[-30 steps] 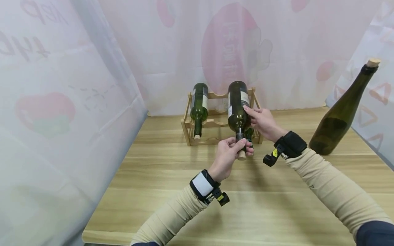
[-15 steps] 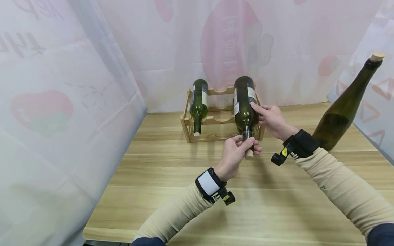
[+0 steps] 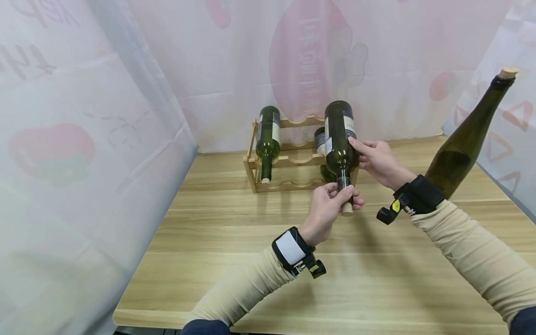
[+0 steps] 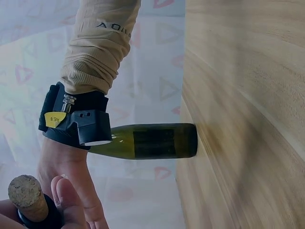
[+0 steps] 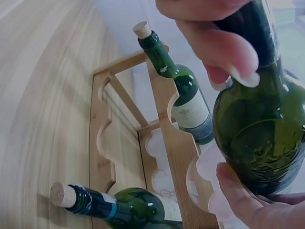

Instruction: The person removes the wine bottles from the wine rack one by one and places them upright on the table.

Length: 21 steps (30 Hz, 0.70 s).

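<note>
A dark green wine bottle lies over the right part of the wooden wine rack, its corked neck toward me. My left hand grips the neck just behind the cork, thumb on top. With my right hand I hold the body's right side, thumb by the label. Close up in the right wrist view, the bottle's shoulder sits above the rack's upper rail. Another corked green bottle rests in the upper left slot. A third bottle lies on the lower tier, mostly covered in the head view.
A tall olive-green bottle with a cork stands on the wooden table at the right, partly behind my right wrist. Printed white curtains close in the back and sides. The table's front edge runs below my forearms.
Both hands have carried the bottle to the right along the rack. More of the lower-tier bottle shows to its left now. The upper left bottle stays in its slot.
</note>
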{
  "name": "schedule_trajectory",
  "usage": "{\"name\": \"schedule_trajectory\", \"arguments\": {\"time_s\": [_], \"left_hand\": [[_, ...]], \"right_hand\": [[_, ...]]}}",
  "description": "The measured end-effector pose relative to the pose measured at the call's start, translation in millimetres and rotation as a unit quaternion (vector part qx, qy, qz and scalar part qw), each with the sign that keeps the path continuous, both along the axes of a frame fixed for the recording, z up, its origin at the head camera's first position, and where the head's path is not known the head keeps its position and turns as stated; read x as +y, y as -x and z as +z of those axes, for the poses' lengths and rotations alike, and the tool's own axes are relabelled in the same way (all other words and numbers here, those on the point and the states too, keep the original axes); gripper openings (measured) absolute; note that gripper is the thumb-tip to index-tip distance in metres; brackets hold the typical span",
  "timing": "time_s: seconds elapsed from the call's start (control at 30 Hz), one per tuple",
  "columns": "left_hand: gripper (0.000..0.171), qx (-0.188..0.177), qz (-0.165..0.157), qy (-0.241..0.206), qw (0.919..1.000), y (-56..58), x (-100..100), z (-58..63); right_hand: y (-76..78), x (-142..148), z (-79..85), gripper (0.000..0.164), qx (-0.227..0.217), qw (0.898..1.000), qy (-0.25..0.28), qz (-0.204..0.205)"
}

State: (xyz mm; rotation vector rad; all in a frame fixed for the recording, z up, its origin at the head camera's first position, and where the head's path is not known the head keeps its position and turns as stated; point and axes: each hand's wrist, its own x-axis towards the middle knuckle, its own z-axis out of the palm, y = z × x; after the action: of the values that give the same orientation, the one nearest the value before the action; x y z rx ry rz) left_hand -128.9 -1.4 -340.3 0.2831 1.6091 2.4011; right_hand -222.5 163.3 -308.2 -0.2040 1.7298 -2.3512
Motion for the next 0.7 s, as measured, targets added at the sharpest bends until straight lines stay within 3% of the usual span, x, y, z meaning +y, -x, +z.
{"name": "schedule_trajectory", "arguments": {"time_s": [0.7], "left_hand": [[0.021, 0.01, -0.011, 0.0, 0.9999, -1.5, 18, -0.5]], "right_hand": [[-9.4, 20, 3.5, 0.016, 0.009, 1.0, -0.003, -0.005]]}}
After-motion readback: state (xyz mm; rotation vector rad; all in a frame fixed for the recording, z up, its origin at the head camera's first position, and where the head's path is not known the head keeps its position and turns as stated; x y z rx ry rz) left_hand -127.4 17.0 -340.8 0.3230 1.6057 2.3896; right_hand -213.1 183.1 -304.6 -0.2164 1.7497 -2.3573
